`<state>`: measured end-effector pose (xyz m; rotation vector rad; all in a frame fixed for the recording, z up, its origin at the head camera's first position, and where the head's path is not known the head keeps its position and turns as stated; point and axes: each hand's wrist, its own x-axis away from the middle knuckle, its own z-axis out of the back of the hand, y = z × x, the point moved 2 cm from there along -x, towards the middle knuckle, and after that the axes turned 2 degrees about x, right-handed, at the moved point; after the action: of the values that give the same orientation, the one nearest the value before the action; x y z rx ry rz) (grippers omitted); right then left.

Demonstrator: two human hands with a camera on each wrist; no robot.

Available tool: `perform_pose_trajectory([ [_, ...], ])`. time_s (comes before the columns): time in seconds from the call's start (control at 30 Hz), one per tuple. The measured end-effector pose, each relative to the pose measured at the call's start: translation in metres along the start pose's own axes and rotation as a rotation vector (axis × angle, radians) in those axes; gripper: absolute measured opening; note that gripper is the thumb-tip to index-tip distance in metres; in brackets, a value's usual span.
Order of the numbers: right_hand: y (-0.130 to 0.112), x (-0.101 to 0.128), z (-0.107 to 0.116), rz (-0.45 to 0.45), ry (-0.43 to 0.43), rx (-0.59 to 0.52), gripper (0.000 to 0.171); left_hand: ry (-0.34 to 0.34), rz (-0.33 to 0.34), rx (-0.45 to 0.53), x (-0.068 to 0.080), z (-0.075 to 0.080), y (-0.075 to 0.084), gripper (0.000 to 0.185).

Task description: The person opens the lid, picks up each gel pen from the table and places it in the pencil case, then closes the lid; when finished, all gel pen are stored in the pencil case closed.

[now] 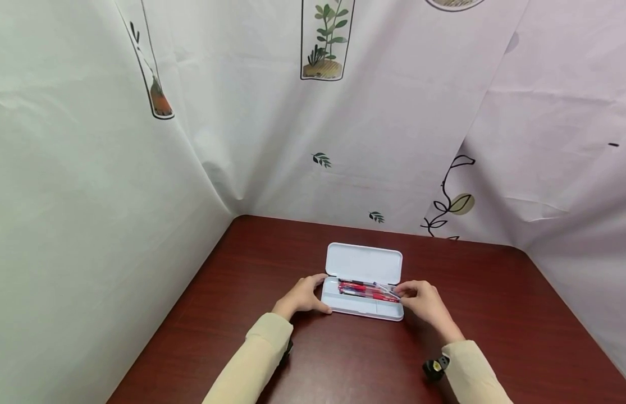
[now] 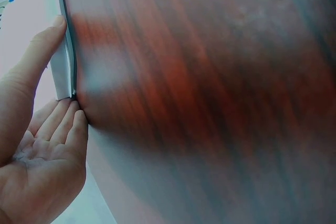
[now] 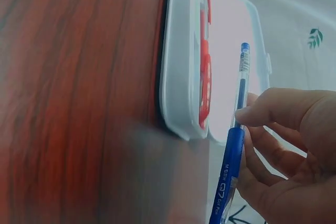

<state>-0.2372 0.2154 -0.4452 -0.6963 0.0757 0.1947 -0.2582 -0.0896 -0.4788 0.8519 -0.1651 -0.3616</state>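
Pencil case (image 1: 364, 264), white, lid open and leaning back, sits mid tabletop (image 1: 242, 264) with red pens (image 1: 368, 290) lying in its tray. Left hand (image 1: 302, 296) steadies the case's left end, thumb on the rim and fingers (image 2: 58, 124) straight against the corner, curled round nothing. Right hand (image 1: 426, 303) is at the case's right end, pinching a blue gel pen (image 3: 231, 156) between thumb and fingers; the wrist view shows the pen beside the open tray, its tip pointing along the case. Whether the pen is going in or coming out cannot be told from the frames; the step looks like handling one pen at the tray edge. Next move calls for keeping the pen parallel to the red ones and clear of the lid, with the left hand bracing so the case does not slide.
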Motion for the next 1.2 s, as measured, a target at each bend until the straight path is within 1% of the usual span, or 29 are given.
perform_pose_trajectory([
  [0.2,-0.010,-0.009,-0.010,0.009,-0.018,-0.024,0.017,0.002,0.005,0.001,0.000,0.000,-0.002,0.089],
  [0.47,-0.017,-0.017,-0.021,0.031,-0.052,-0.051,0.014,0.003,0.006,0.005,0.001,0.001,-0.002,0.090],
  [0.7,-0.022,-0.022,-0.030,0.075,-0.049,-0.040,0.012,0.005,0.010,0.003,0.001,0.001,-0.004,0.090],
  [0.87,-0.026,-0.025,-0.035,0.106,-0.049,-0.042,0.013,0.009,0.007,0.002,0.000,0.001,-0.005,0.090],
  [1.1,-0.031,-0.030,-0.041,0.102,-0.053,-0.040,0.015,0.002,0.001,0.002,-0.001,0.000,-0.004,0.090],
  [1.2,-0.035,-0.032,-0.045,0.117,-0.060,-0.035,0.014,0.003,0.001,0.008,-0.001,-0.001,-0.004,0.090],
])
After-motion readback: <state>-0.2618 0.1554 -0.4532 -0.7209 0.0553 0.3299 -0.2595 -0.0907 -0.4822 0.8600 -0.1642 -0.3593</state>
